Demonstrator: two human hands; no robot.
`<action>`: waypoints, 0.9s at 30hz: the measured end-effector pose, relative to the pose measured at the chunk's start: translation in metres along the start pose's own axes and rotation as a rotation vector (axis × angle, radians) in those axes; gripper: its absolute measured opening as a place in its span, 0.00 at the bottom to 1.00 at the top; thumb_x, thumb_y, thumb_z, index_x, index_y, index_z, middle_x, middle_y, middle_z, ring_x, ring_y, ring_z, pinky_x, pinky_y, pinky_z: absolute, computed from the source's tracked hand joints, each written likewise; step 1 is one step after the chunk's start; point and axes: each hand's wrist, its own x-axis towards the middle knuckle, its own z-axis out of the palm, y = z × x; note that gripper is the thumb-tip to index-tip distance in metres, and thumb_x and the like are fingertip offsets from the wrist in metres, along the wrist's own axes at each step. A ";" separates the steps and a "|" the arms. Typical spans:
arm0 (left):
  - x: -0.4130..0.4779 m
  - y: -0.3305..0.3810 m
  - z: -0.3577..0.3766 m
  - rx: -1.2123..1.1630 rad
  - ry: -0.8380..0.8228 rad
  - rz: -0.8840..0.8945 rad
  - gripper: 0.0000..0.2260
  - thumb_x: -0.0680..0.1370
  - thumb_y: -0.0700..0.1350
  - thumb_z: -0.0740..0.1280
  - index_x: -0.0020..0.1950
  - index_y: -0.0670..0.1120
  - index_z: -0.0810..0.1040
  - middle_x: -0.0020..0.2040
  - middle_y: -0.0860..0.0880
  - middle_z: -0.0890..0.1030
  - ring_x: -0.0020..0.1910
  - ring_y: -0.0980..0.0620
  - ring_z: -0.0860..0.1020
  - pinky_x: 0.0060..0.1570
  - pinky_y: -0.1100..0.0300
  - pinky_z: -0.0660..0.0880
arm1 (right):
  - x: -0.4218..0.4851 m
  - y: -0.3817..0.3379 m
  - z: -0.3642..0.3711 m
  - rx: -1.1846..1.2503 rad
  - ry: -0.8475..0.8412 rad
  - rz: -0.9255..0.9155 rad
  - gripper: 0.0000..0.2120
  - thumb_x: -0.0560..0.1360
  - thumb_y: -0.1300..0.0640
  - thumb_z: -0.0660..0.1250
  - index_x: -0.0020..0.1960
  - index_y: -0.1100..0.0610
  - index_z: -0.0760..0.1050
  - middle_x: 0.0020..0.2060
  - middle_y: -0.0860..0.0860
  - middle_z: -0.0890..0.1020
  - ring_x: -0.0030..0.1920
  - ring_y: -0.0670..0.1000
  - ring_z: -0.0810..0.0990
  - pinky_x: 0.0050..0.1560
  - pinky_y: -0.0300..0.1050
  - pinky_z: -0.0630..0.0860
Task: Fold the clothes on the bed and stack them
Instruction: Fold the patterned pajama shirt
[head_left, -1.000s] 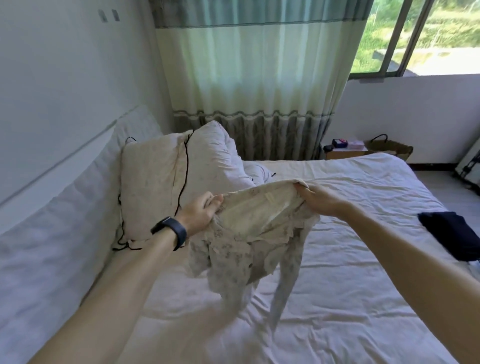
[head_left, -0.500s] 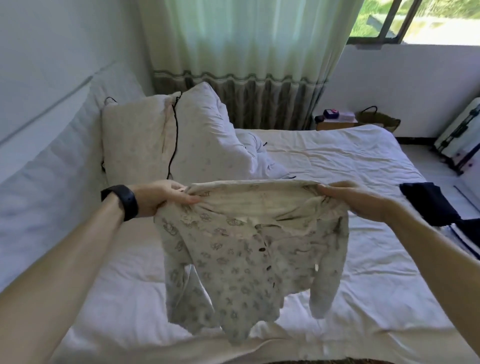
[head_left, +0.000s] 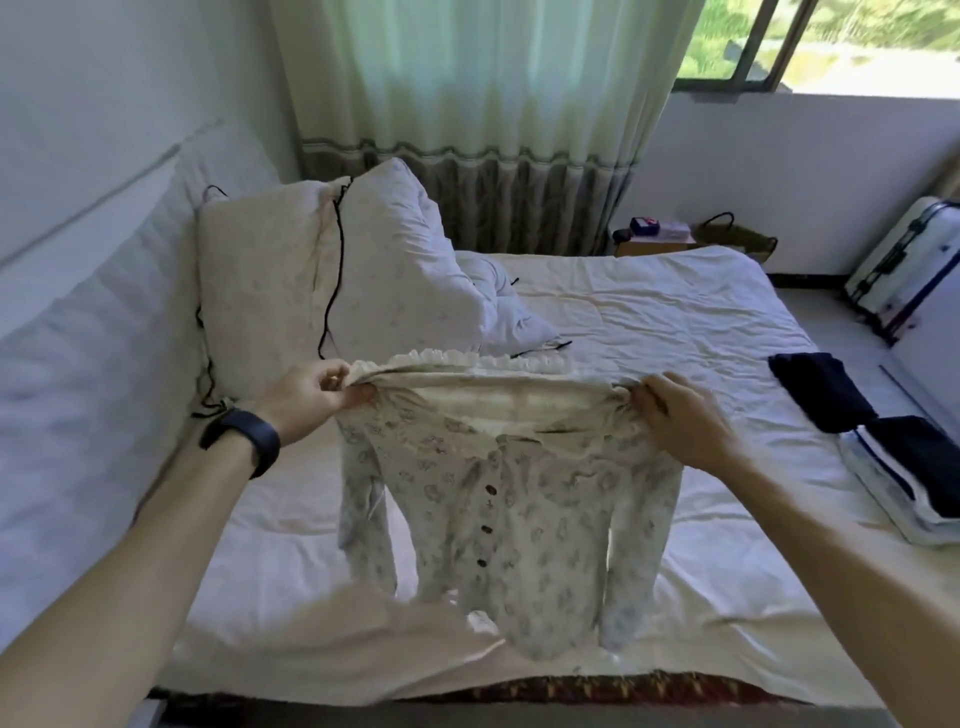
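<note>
left hand (head_left: 306, 397) pinches one shoulder | right hand (head_left: 680, 415) grips the other | floral button-front top (head_left: 498, 514) hangs open, likely for flat laying on bed (head_left: 675, 322)

Suitcase (head_left: 906, 260) cut by right edge, folded stack (head_left: 922, 470) likewise, bedside items (head_left: 647, 227) too small to tell

Left hand (head_left: 306, 397), right hand (head_left: 680, 415) pinch floral shirt (head_left: 509, 509) shoulders, hanging above bed (head_left: 649, 322).
</note>
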 end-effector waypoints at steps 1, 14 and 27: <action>-0.011 0.004 0.010 0.057 0.008 0.007 0.10 0.74 0.52 0.72 0.46 0.46 0.82 0.44 0.45 0.84 0.47 0.44 0.81 0.55 0.41 0.77 | -0.007 0.005 -0.001 -0.002 -0.028 0.047 0.14 0.85 0.52 0.60 0.48 0.60 0.76 0.40 0.53 0.78 0.44 0.61 0.79 0.42 0.50 0.69; -0.134 0.026 0.073 0.395 0.341 -0.022 0.27 0.66 0.77 0.66 0.30 0.54 0.72 0.25 0.55 0.71 0.26 0.57 0.69 0.31 0.56 0.65 | -0.120 0.035 -0.029 -0.003 0.208 0.122 0.20 0.80 0.40 0.62 0.38 0.53 0.69 0.30 0.43 0.67 0.32 0.54 0.70 0.32 0.47 0.60; -0.025 0.013 0.056 -0.256 -0.339 -0.378 0.41 0.57 0.66 0.82 0.60 0.40 0.83 0.59 0.40 0.83 0.58 0.43 0.82 0.58 0.53 0.80 | -0.023 0.084 0.024 -0.075 -0.125 0.187 0.20 0.84 0.39 0.53 0.54 0.53 0.73 0.45 0.58 0.83 0.46 0.62 0.81 0.37 0.51 0.68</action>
